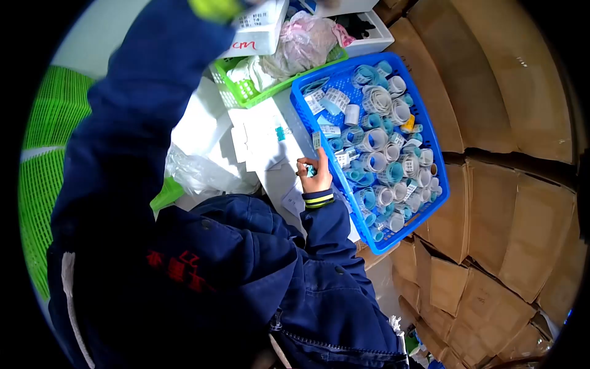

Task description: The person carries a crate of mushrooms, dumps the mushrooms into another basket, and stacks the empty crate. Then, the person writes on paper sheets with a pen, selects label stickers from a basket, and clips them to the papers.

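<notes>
My right hand is at the left rim of a blue plastic basket, its fingers curled around a small teal piece. A small printed label shows just beyond its raised fingertip; I cannot tell whether they touch. Rolled label strips, white and pale blue with printing, stand close together in the basket. Flat printed labels lie at its far left corner. My left arm stretches up past the top edge, and its hand is mostly cut off. White paper sheets lie left of my right hand.
A green basket with a tied plastic bag stands at the back beside white boxes. Clear plastic wrap lies left of the papers. Green stacked crates are at far left, cardboard boxes along the right.
</notes>
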`<state>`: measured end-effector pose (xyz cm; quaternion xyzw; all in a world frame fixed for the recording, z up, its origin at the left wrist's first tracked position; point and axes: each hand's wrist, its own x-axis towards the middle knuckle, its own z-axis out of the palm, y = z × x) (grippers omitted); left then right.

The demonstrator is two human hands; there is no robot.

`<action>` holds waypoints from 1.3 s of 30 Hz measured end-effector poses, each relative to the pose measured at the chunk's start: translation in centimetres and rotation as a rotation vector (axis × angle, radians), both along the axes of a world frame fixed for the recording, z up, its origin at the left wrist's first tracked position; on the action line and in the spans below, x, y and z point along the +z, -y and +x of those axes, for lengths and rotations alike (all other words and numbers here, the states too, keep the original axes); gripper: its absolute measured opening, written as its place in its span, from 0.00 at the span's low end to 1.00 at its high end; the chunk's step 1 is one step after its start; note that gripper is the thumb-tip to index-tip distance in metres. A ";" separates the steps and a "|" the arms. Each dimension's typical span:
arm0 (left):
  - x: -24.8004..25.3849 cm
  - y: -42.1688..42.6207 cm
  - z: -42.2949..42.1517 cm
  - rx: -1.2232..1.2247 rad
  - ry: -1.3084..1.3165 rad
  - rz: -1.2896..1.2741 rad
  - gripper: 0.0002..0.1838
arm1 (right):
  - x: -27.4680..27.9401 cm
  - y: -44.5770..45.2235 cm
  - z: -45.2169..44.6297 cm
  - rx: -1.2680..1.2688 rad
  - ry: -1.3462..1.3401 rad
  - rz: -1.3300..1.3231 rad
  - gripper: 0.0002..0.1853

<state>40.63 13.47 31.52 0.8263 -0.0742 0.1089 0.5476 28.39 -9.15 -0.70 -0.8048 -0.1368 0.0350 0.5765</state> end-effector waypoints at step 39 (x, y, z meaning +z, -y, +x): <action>-33.9 -6.8 -19.2 0.164 -0.924 -0.345 0.05 | -6.9 -8.6 1.5 0.035 0.109 -0.166 0.24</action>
